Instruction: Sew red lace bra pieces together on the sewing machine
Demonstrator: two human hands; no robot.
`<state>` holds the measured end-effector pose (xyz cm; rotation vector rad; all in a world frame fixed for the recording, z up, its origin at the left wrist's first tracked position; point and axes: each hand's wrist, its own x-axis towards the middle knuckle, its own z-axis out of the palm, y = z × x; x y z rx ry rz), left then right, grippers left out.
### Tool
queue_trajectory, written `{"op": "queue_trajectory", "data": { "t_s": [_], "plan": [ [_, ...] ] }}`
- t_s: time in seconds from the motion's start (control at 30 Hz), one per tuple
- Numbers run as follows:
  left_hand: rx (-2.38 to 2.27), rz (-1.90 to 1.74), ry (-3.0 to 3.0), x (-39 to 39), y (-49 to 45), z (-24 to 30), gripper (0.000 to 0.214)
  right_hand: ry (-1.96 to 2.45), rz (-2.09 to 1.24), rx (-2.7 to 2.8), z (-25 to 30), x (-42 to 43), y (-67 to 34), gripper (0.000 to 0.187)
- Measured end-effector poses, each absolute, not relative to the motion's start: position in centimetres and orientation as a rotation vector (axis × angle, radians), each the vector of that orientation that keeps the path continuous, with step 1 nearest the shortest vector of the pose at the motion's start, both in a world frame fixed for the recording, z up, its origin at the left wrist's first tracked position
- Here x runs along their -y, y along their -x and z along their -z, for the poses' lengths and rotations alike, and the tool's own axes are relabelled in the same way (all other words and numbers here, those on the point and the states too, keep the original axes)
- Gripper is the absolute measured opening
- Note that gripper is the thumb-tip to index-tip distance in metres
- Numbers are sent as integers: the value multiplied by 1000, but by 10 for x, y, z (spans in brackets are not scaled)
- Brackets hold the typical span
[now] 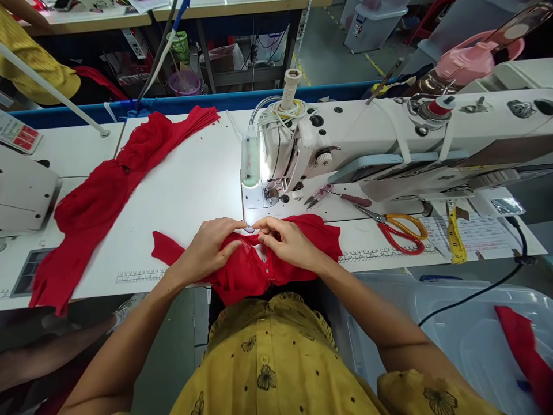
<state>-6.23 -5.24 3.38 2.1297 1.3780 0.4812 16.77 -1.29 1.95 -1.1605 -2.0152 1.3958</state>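
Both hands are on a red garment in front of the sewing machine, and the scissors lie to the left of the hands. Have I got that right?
Not quite: the scissors lie to the right of the hands, as the head view shows. The left hand and right hand are indeed on a red garment in front of the sewing machine.

Bright light glares off the tabletop [194,184] toward nine o'clock; edges stretch, and the dim eight o'clock corner seems blurred.
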Motion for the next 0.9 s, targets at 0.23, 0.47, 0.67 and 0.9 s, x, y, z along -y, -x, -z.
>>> {"op": "queue_trajectory", "data": {
  "t_s": [0.23, 0.47, 0.67, 0.9],
  "plan": [
    [-1314, -423, -2132, 45, 59, -28, 22, 1169, -1395, 2015, -21, 13, -168, 23],
    [-1340, -446, -2024, 45, 59, -30, 23, 1161, -1152, 2081, -23, 10, -183, 22],
    [-1389, -503, -1947, 58, 63, -39, 24, 1179, -233, 2594, -22, -6, -219, 33],
    [-1443, -246, -1650, 67, 92, -65, 32, 1149, -622, 2545, -45, 1, -260, 14]
  ]
}}
